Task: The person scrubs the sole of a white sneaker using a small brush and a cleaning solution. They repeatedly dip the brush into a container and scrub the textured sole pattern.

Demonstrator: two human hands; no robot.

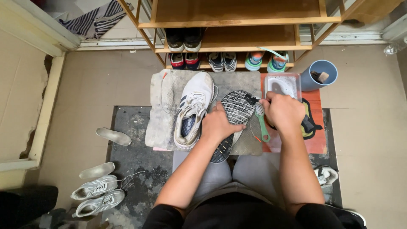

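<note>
My left hand (218, 125) grips a sneaker turned sole-up (234, 110), its black-and-white patterned sole facing me. My right hand (283, 112) holds a green-handled brush (261, 121) with its bristle head against the sole's right edge. A second white sneaker (193, 108) lies upright beside it on a grey cloth (163, 106), its loose lace trailing to the left. A clear plastic tub (283, 85) sits just beyond my right hand.
A blue cup (320, 75) stands at the right, on the floor by an orange mat (316, 140). A wooden shoe rack (237, 38) with several pairs fills the back. Two insoles (113, 135) and a pair of white sneakers (97, 195) lie at the left.
</note>
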